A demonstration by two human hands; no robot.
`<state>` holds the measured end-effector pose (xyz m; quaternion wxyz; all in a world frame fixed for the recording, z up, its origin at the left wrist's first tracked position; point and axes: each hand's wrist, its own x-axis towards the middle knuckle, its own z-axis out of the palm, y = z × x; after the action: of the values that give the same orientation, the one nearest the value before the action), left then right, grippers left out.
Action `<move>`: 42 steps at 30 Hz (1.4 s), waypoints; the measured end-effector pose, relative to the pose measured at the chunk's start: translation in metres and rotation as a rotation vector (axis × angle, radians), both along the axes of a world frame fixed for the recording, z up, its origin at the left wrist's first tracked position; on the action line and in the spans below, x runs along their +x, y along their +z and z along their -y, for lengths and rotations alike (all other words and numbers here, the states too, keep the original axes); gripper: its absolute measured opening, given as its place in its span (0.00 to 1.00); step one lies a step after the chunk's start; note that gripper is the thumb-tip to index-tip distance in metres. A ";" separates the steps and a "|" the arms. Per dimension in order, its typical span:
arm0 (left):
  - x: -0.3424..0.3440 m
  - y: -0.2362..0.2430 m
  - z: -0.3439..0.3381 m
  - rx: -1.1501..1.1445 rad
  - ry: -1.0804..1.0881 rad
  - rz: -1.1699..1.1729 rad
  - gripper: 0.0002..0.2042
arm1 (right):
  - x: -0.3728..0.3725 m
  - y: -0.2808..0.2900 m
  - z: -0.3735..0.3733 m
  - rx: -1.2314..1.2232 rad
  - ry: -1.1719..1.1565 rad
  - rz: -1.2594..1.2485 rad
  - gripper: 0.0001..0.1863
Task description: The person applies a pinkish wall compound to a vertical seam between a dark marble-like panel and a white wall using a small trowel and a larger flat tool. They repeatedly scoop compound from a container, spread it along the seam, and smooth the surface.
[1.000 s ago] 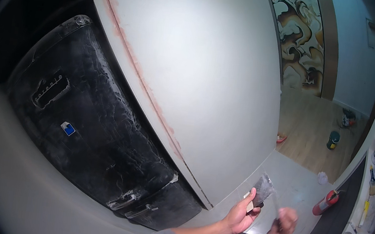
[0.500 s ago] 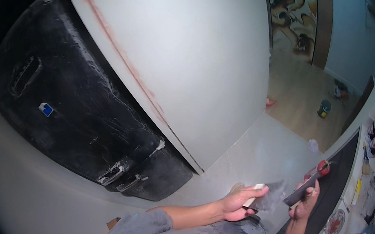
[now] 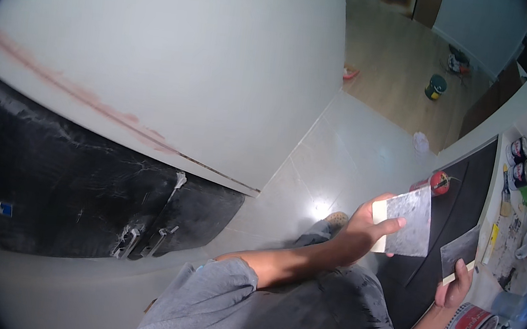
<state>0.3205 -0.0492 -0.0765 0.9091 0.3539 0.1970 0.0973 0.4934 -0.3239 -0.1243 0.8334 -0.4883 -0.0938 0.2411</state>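
My left hand (image 3: 360,232) grips a broad scraper (image 3: 413,223) by its pale handle, thumb flattened on the blade, presumably for steadiness. My right hand (image 3: 457,288) holds a second scraper (image 3: 459,251) beside the table (image 3: 495,186), blade edge unobstructed. Tin (image 3: 471,327) stands near, apparently for reach.

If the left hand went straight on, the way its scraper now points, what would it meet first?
Probably the other scraper, held in the right hand; whether both are equally deep is unclear.
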 end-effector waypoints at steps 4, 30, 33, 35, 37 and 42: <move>0.038 -0.013 -0.031 0.009 -0.005 0.028 0.15 | 0.025 0.020 -0.042 -0.071 0.120 -0.064 0.31; 0.221 -0.012 -0.036 0.840 -0.370 0.537 0.22 | 0.049 0.088 -0.099 -0.411 -0.427 -0.054 0.31; 0.218 -0.009 -0.030 0.878 -0.534 0.468 0.21 | 0.052 0.086 -0.090 -0.400 -0.495 -0.019 0.30; 0.210 -0.005 -0.028 0.931 -0.672 0.410 0.22 | 0.056 0.088 -0.084 -0.267 -0.573 -0.032 0.30; 0.199 0.001 -0.023 1.033 -0.815 0.370 0.23 | 0.061 0.091 -0.073 -0.166 -0.625 -0.024 0.30; 0.191 0.009 0.007 0.135 -0.434 0.078 0.24 | 0.053 0.090 -0.044 -0.305 -0.636 -0.022 0.28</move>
<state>0.5112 -0.0560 -0.0672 0.8900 0.4439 0.0737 -0.0741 0.5465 -0.2802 -0.0342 0.7852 -0.6094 0.1090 -0.0142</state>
